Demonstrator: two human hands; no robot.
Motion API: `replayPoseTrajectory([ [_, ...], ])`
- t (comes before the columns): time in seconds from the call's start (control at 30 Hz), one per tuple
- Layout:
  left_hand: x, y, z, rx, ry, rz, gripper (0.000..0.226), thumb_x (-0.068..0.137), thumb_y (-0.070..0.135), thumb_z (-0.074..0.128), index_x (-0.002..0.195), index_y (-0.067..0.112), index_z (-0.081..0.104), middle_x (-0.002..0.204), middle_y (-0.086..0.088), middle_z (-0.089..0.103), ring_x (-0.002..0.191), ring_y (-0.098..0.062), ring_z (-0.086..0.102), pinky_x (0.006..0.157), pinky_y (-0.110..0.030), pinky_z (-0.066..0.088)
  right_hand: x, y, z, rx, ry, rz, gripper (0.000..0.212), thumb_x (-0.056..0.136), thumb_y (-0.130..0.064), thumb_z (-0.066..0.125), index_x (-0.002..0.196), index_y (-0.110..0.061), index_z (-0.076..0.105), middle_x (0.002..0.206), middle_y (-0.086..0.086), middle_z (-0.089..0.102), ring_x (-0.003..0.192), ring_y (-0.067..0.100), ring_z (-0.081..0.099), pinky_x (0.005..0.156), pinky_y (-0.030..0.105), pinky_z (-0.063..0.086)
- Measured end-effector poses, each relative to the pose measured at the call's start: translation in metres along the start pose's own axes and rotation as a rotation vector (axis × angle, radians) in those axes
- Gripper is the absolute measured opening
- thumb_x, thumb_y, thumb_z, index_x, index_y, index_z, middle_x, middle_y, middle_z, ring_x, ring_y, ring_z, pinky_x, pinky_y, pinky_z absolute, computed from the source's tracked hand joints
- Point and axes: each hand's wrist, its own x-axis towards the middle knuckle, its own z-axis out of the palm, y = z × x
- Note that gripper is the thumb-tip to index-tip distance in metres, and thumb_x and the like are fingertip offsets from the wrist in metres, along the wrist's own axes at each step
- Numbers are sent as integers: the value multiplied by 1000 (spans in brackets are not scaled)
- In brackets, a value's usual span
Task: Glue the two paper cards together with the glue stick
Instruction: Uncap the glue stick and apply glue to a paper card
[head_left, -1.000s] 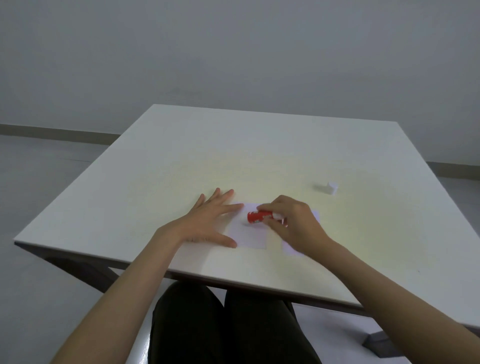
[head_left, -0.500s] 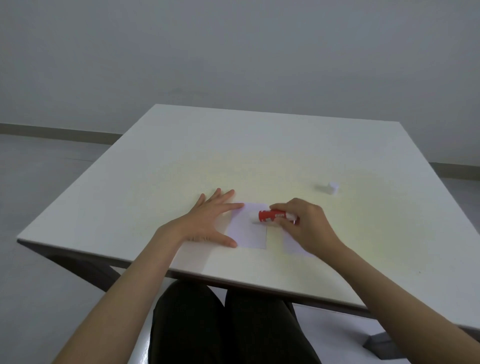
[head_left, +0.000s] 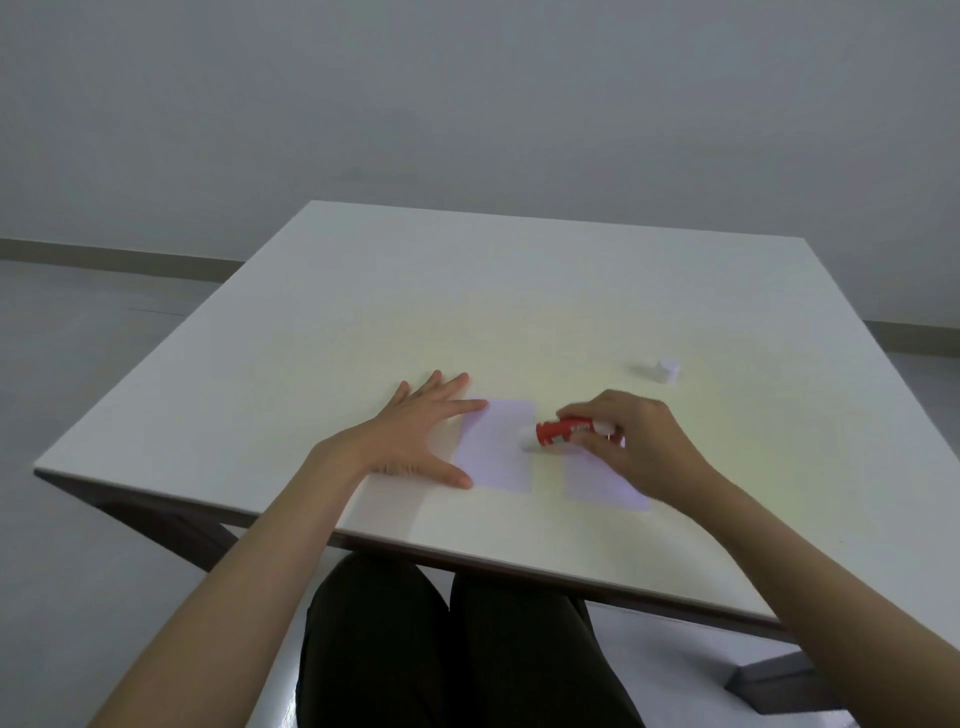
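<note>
Desk scene, seated person, two pale cards and one glue stick in use.

Dark-trousered lap (head_left: 447, 644) nearest, under the front edge of the white square desk (head_left: 519, 301). Left hand (head_left: 415, 436) lies flat and spread, grip released, index fingertip and thumb tip pressing the left edge of the left pale lilac rectangular paper card (head_left: 496, 447). Right pale lilac paper card (head_left: 605, 480) lies just beside it with a bare strip between, partly covered by the right hand (head_left: 634, 441). Right hand's grip is clenched round the red-and-white cylindrical glue stick (head_left: 563, 432), held nearly level, its white tip at the left card's right edge. Small white cap (head_left: 667, 370) lies farther back to the right, well apart.
</note>
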Motion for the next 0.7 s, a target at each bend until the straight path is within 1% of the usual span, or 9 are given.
replayPoseTrajectory([
  [0.1, 0, 0, 0, -2, 3, -2, 95, 71, 50, 74, 147, 39, 19, 160, 11, -7, 145, -10, -19, 117, -41, -16, 10, 3, 3, 0, 77, 96, 26, 87, -12, 61, 112, -16, 68, 93, 9, 66, 81, 19, 55, 68, 21, 34],
  [0.2, 1, -1, 1, 7, 6, -2, 95, 70, 52, 73, 147, 40, 18, 160, 11, -8, 145, -10, -20, 117, -41, -16, -4, -6, 9, -33, 92, 1, 26, 84, -9, 64, 108, -17, 69, 90, 10, 64, 74, 22, 58, 65, 21, 37],
  [0.27, 2, -2, 3, 11, 7, -6, 96, 70, 53, 73, 147, 40, 18, 160, 12, -8, 145, -9, -20, 117, -41, -16, -18, -18, 13, 18, 25, -97, 27, 82, -8, 65, 106, -21, 70, 88, 5, 61, 69, 19, 57, 62, 15, 39],
  [0.33, 3, -3, 3, 12, 9, -11, 97, 69, 54, 73, 147, 40, 18, 160, 12, -8, 144, -9, -20, 116, -40, -17, -19, -27, 18, 67, -50, -143, 27, 83, -8, 64, 106, -22, 69, 89, 0, 58, 68, 11, 55, 64, 9, 40],
  [0.4, 3, -3, 2, 12, 6, -12, 96, 69, 54, 73, 147, 41, 18, 160, 12, -8, 145, -9, -20, 116, -40, -16, -2, -28, 20, 70, -39, -137, 26, 83, -7, 64, 106, -18, 70, 91, 3, 60, 65, 3, 50, 64, 7, 38],
  [0.43, 3, -3, 2, 19, 4, -11, 96, 69, 55, 73, 147, 41, 18, 160, 12, -8, 145, -10, -20, 116, -40, -16, 9, -27, 20, 62, -19, -115, 26, 83, -6, 63, 107, -16, 69, 92, 6, 62, 66, 3, 49, 64, 8, 36],
  [0.57, 2, -2, 1, 20, -2, -9, 96, 70, 54, 73, 147, 40, 17, 160, 12, -8, 145, -11, -20, 116, -41, -17, 36, -17, 21, 22, 66, 14, 26, 86, -8, 60, 111, -11, 67, 97, 15, 64, 82, 24, 56, 65, 18, 29],
  [0.63, 2, -2, 1, 14, 0, -7, 97, 70, 53, 73, 147, 39, 17, 160, 11, -8, 145, -11, -20, 116, -41, -17, 32, -18, 25, 36, 101, 5, 26, 85, -6, 61, 109, -12, 68, 94, 14, 63, 80, 25, 56, 63, 17, 28],
  [0.7, 1, -2, 2, 14, 3, -5, 97, 70, 54, 73, 148, 38, 17, 160, 11, -8, 145, -11, -20, 116, -42, -17, 19, -23, 32, 68, 89, -58, 27, 83, -6, 63, 107, -16, 70, 90, 10, 61, 72, 19, 53, 61, 13, 31],
])
